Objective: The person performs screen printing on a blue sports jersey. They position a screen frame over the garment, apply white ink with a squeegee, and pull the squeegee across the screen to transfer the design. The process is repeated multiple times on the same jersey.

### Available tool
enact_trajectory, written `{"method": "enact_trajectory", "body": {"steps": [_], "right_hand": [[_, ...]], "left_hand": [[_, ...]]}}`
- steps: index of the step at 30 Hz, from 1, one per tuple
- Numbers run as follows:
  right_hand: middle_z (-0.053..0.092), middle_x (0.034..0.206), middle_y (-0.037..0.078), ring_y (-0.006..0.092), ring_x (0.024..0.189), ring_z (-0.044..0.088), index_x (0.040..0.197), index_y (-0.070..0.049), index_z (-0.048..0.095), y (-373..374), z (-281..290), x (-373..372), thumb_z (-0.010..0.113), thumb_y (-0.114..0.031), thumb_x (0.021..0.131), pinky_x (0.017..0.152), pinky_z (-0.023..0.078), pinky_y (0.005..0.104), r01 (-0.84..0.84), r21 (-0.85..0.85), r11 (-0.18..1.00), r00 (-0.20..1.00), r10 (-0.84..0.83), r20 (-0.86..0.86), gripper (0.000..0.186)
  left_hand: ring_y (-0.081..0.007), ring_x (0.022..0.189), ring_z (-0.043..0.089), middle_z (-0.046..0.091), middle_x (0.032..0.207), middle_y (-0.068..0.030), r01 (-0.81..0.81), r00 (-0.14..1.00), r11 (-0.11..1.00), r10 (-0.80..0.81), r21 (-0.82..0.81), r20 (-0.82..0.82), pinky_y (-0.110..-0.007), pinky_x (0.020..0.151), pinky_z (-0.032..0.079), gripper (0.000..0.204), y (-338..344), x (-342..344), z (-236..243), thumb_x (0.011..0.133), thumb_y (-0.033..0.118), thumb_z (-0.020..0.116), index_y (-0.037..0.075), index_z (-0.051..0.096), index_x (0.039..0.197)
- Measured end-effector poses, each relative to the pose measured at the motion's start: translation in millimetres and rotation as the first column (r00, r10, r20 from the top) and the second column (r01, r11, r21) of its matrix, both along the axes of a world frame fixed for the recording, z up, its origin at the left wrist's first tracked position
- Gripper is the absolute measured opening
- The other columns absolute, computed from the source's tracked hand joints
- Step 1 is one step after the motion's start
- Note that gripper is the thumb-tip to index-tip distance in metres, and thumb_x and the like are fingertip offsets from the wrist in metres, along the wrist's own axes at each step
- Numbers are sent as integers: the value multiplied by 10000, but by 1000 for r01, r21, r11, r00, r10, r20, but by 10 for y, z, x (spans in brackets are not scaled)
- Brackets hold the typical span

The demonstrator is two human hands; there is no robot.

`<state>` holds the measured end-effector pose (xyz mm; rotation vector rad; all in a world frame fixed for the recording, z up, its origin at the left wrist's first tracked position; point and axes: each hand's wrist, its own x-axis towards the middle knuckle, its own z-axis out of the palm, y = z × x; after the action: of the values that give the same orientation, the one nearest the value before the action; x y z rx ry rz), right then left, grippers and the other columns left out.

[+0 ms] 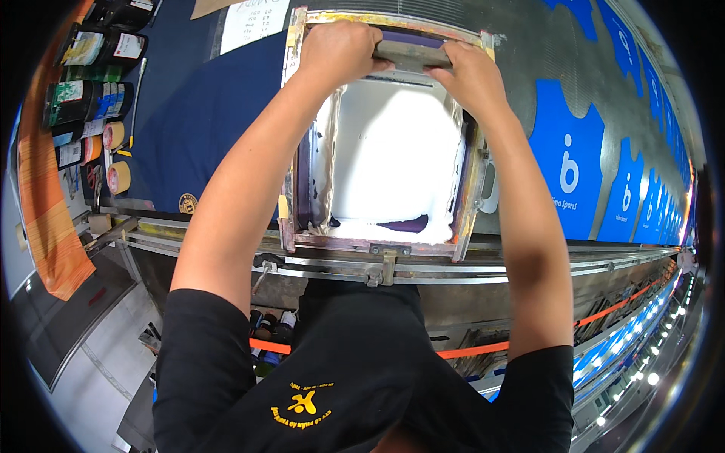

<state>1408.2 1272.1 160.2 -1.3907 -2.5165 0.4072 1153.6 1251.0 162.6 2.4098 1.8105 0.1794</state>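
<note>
A wooden-framed printing screen (296,189) lies on the long table, its mesh covered in white ink (393,151). At the frame's far end my left hand (336,47) and my right hand (472,75) both grip a grey squeegee (411,54) held across the screen. A dark purple patch (404,223) shows through the ink near the frame's near edge.
Dark blue fabric (204,113) lies to the left of the screen. Blue shirt pieces with white marks (566,151) line the table to the right. Ink jars (91,90), tape rolls (117,177) and a paper sheet (253,23) sit at the left. A metal rail (423,264) runs along the table's near edge.
</note>
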Motion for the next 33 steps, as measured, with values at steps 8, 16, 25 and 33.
{"method": "enact_trajectory", "body": {"steps": [8, 16, 25, 33], "right_hand": [[685, 956, 126, 364, 881, 623, 1031, -46, 680, -1212, -120, 102, 803, -78, 749, 804, 507, 483, -25, 87, 996, 995, 33, -91, 309], [619, 1002, 83, 321, 931, 589, 1092, -54, 678, -2802, 20, 214, 822, -33, 662, 845, 465, 464, 17, -14, 1000, 988, -19, -153, 455], [662, 1220, 107, 331, 1111, 619, 1206, -49, 689, -3530, 257, 411, 808, 3, 644, 943, 485, 457, -61, -163, 985, 985, 33, -170, 576], [714, 1061, 111, 330, 999, 658, 1144, -44, 718, -2393, 496, 406, 805, -107, 720, 874, 502, 453, -56, -27, 998, 991, 52, -125, 438]], "left_hand": [[-284, 747, 712, 696, 757, -65, 43, 983, 974, -81, 224, 166, -442, 653, 570, 319, -1181, 56, -169, 696, 355, 924, 132, 701, 743], [-217, 805, 668, 673, 840, 20, 19, 982, 996, -36, 90, 188, -378, 713, 515, 363, -2748, 214, 6, 556, 146, 904, 167, 742, 880], [-230, 934, 659, 704, 1049, 3, -16, 978, 999, 6, 42, 210, -386, 776, 500, 539, -3670, 394, 196, 634, 47, 809, 137, 744, 1161], [-220, 824, 662, 661, 855, 4, 154, 968, 981, -173, 117, 179, -387, 727, 514, 344, -2360, 63, 393, 632, 241, 908, 181, 758, 936]]}}
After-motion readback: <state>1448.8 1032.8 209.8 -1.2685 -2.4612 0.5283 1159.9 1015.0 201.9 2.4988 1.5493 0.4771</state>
